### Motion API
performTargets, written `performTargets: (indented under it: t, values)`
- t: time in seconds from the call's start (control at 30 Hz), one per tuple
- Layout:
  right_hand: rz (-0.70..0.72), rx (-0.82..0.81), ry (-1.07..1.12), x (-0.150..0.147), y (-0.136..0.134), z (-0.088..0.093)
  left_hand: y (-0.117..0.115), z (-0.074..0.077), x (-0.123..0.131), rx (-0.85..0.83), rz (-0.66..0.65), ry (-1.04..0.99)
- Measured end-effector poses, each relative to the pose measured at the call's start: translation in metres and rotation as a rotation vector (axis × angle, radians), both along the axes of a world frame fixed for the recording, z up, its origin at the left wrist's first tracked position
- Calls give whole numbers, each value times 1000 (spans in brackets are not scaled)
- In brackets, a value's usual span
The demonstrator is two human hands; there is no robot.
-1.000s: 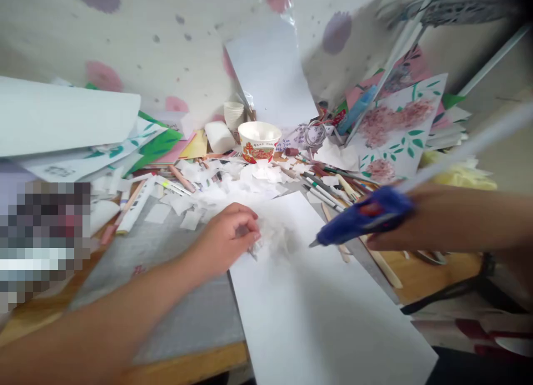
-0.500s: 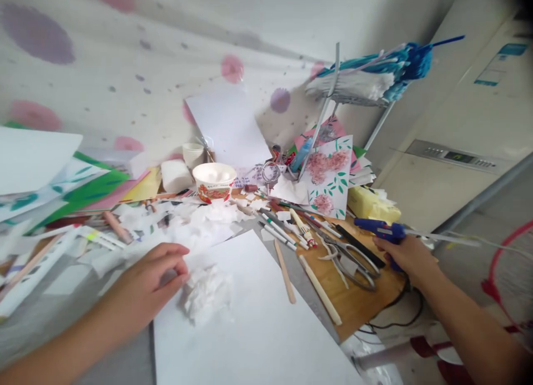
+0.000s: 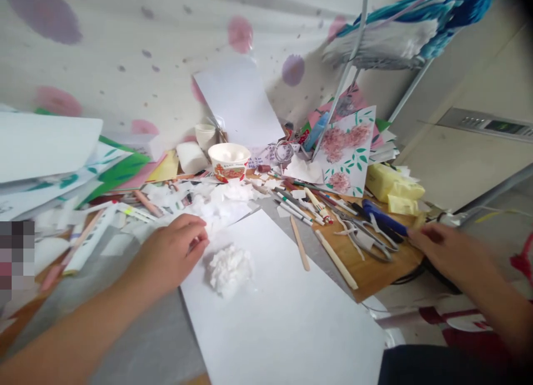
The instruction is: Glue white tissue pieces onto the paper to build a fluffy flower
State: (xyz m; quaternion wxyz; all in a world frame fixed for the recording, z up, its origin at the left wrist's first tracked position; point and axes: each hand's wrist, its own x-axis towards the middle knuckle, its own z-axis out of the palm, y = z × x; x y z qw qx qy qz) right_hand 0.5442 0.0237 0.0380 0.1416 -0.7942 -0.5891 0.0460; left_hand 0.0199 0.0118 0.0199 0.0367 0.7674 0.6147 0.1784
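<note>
A ruffled white paper flower [image 3: 231, 269] lies on a large white sheet [image 3: 287, 318]. Just left of it my left hand [image 3: 175, 254] hovers with curled fingers and the thumb drawn close to them. Whatever is between those fingertips is too small to make out. On the right, a blue glue gun [image 3: 385, 218] is down on the wooden board [image 3: 370, 277]. My right hand [image 3: 452, 252] has its fingertips closed at the gun's near end. Metal scissors [image 3: 377, 243] sit beside the gun, partly under white scraps.
Wooden sticks [image 3: 336, 258] and several pens [image 3: 293, 210] lie right of the sheet. Behind are paper scraps [image 3: 227, 193], a paper bowl [image 3: 229, 162] and a yellow tissue pack [image 3: 389, 185]. Coloured papers [image 3: 125, 171] are stacked left. A flower picture [image 3: 347, 152] leans at the back.
My right hand has lowered the glue gun from the air onto the board beside the scissors. My left hand stays near the paper flower. The camera view has shifted.
</note>
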Motion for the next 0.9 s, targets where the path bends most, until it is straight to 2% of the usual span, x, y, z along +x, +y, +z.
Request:
performTargets:
  t: [0.1,0.17,0.23,0.3,0.37,0.4,0.53,0.63,0.73,0.83,0.9]
  values:
    - [160,-256,127,-38,-63,-17,-3,5,3,-16,29,23]
    - [228,-441,348,-70,-99,-34,-4,9,3,-38,48,32]
    - [291,-512,493,-99,-122,-47,-6,15,2,-67,66,34]
    - [227,-416,670,-119,-128,-50,-11,23,0,-103,83,28]
    - [234,-349,723,-126,-119,-45,-19,33,-3,-144,94,20]
    - [282,-318,671,-126,-109,-40,-24,39,-5,-173,93,10]
    - [516,-72,224,-118,-57,-18,-43,58,-12,-292,21,-29]
    - [592,58,11,-124,-18,-5,-48,65,-14,-262,-18,-44]
    - [754,171,-140,-149,11,1,-40,66,-6,-328,-34,-249]
    - [1010,180,-207,-184,31,-3,-28,62,12,-495,-12,-581]
    - [1138,176,-241,-203,41,-8,-21,57,24,-539,-3,-689]
